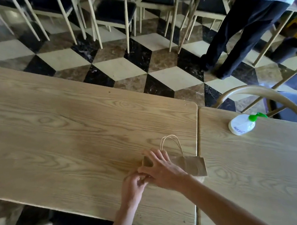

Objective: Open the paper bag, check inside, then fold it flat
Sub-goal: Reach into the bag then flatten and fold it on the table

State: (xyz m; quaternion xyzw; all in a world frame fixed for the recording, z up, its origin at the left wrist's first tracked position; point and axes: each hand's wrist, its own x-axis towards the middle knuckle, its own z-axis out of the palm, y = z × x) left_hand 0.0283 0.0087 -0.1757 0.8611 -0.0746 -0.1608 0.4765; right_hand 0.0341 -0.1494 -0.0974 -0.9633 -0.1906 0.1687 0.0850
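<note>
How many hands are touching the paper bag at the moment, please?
2: the right hand lies flat on top of the paper bag, and the left hand pinches its near left edge.

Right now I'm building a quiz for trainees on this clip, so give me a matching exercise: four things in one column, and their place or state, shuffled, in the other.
Things:
1. paper bag
2. pump bottle
3. right hand
4. left hand

Places or states:
A. lying on its side on the right-hand table
B. fingers spread, pressing down on the bag
C. lying flat near the table's corner, handles pointing away
D. fingers curled at the bag's near left edge

Pairs: 1-C, 2-A, 3-B, 4-D
</note>
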